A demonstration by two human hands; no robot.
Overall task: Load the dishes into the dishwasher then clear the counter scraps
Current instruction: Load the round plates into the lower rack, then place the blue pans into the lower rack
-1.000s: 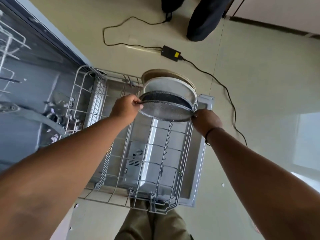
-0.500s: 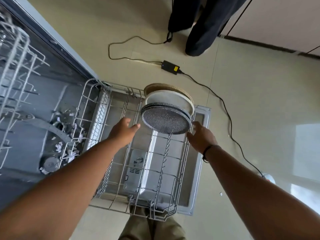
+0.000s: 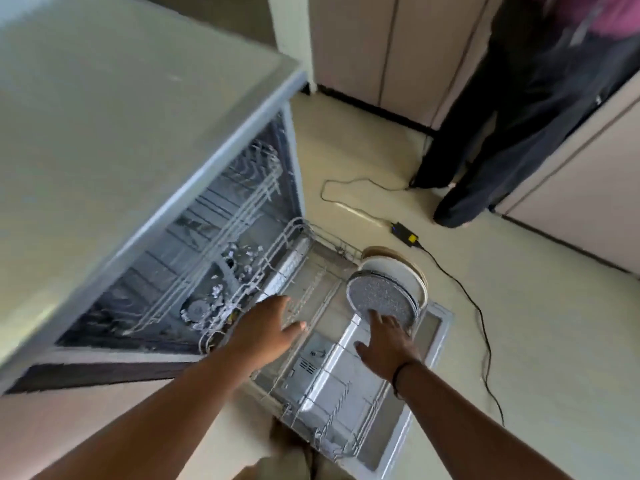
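Grey-speckled, the front plate [image 3: 379,297] is standing on edge in the pulled-out lower rack [image 3: 332,386], leaning against a white plate [image 3: 398,271] behind it. Both the left hand [image 3: 266,327] and right hand [image 3: 388,344] are hovering with fingers spread, grasping nothing. A careless knock from the right fingertips [image 3: 375,317] could be tipping the plates forward, since only thin tines are bracing them.

A black cable [image 3: 460,282] with a power brick [image 3: 406,234] trails across the floor [image 3: 540,323] beside a bystander's dark trousers [image 3: 512,126].
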